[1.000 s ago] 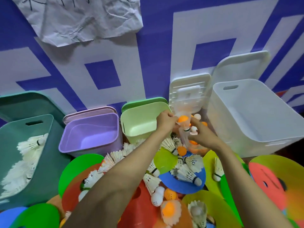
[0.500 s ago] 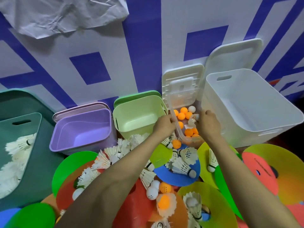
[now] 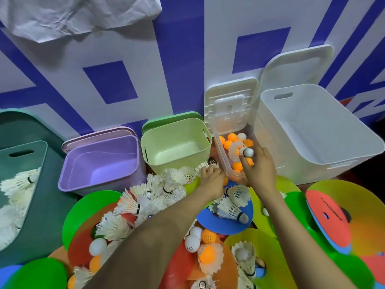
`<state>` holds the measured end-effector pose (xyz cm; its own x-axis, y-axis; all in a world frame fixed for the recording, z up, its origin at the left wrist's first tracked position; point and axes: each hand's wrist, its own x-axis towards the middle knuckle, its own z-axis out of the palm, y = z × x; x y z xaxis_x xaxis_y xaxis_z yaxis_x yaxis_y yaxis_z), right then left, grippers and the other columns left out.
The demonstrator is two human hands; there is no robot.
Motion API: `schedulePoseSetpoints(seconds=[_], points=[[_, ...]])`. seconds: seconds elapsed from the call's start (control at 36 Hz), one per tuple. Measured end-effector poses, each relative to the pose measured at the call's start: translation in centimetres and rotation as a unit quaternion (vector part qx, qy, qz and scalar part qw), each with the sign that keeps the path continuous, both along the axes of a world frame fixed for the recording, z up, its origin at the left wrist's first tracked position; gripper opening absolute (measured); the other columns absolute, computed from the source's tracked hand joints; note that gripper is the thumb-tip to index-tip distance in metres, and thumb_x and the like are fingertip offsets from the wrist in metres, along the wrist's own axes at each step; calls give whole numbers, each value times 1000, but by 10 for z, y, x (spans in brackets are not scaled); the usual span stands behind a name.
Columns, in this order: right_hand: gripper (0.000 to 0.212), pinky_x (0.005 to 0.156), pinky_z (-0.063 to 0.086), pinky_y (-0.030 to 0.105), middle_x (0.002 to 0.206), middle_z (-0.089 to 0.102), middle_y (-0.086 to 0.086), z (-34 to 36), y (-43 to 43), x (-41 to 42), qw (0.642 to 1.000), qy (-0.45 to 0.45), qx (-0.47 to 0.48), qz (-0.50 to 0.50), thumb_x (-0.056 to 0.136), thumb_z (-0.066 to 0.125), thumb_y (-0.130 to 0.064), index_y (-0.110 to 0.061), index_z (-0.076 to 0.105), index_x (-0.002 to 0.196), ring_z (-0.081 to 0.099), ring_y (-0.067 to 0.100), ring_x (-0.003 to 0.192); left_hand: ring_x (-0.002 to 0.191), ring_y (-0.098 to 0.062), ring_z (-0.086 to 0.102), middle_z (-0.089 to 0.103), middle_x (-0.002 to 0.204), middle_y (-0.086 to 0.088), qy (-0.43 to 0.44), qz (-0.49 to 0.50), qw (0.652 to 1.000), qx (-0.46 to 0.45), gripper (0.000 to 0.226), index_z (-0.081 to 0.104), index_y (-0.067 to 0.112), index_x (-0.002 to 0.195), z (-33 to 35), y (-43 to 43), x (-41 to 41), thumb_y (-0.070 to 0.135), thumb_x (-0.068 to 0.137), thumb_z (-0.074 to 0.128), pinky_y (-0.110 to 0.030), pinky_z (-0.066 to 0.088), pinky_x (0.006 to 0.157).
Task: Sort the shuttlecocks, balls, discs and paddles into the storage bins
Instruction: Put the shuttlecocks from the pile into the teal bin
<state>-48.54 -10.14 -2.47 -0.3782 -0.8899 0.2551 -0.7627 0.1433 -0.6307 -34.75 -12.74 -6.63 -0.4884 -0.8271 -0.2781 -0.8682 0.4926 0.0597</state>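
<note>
While poised above the clear plastic bin (image 3: 219, 150) of orange and white balls (image 3: 231, 137), pinching a white feathered shuttlecock (image 3: 236, 150) in right hand (image 3: 259, 170). With left hand (image 3: 212, 180) sunk into shuttlecock pile (image 3: 166, 184) beside pale green plastic bin (image 3: 177, 140), fingertips buried, grip unclear.

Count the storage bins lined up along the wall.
5: teal bin far left, purple bin next, light green bin in the middle, clear box holding balls, white bin far right. None seem hidden.

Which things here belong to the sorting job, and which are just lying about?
Job: shuttlecocks, balls, discs, paddle, bins, left hand, right hand holding a shuttlecock.
Lying about: crumpled paper, propped lids.
</note>
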Motion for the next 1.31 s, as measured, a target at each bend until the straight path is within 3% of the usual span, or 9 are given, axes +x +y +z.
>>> schedulePoseSetpoints(seconds=[0.22,0.36,0.5,0.69,0.86,0.94,1.06,1.17,1.31], points=[[23,60,42,34,92,57,8,-1,5,4,999,-34,-33,7,84,65,-25,-12,58,101,54,26,80,121,-27,34,46,129,-7,42,5,997,-70,40,47,13,125,-6,2,-2,22,87,56,-42,23,100],[20,60,43,35,86,56,2,-2,17,9,994,-81,-60,42,82,64,-23,-15,51,94,51,20,78,113,-25,44,52,117,-6,250,56,960,-109,39,54,11,116,8,25,24,32,84,60,-36,35,96],[19,63,29,30,79,46,-1,-19,31,12,992,13,-26,119,76,62,-27,-15,50,86,42,18,77,91,-26,52,44,109,-10,366,215,897,-125,38,51,5,112,36,32,58,22,82,66,-40,47,73],[53,101,32,48,113,55,1,-28,40,24,968,98,-6,232,79,57,-59,-19,55,114,42,25,115,92,-23,51,38,114,-4,461,267,844,-66,37,51,9,117,58,14,59,17,84,66,-38,48,83],[57,96,29,8,136,46,0,1,27,32,957,-58,-35,282,88,63,-20,-21,39,140,40,3,119,90,-11,57,49,99,9,488,223,836,113,51,47,16,128,75,12,31,18,82,70,-17,47,75],[49,80,34,5,128,51,7,7,12,25,955,-70,-27,286,85,62,-6,-17,49,131,43,0,104,88,-7,56,51,99,12,509,212,820,154,60,38,15,135,81,10,20,17,84,69,-16,46,75],[49,82,46,35,130,48,11,8,-13,4,986,-32,-27,163,88,62,-14,-15,46,134,51,26,111,106,-14,50,50,116,2,446,214,865,86,57,36,13,138,80,4,22,25,89,63,-25,44,90],[62,97,38,43,140,41,18,5,-35,-13,989,61,87,108,85,63,-14,-11,37,141,43,36,123,124,-20,37,46,132,-3,265,171,948,-44,37,51,18,128,64,5,44,23,92,56,-31,29,105],[37,93,41,46,122,55,20,7,-14,15,958,110,44,261,84,64,-19,-3,60,118,48,39,115,128,-19,29,42,132,1,172,170,961,-131,33,56,23,121,48,18,82,29,89,57,-31,20,105]])
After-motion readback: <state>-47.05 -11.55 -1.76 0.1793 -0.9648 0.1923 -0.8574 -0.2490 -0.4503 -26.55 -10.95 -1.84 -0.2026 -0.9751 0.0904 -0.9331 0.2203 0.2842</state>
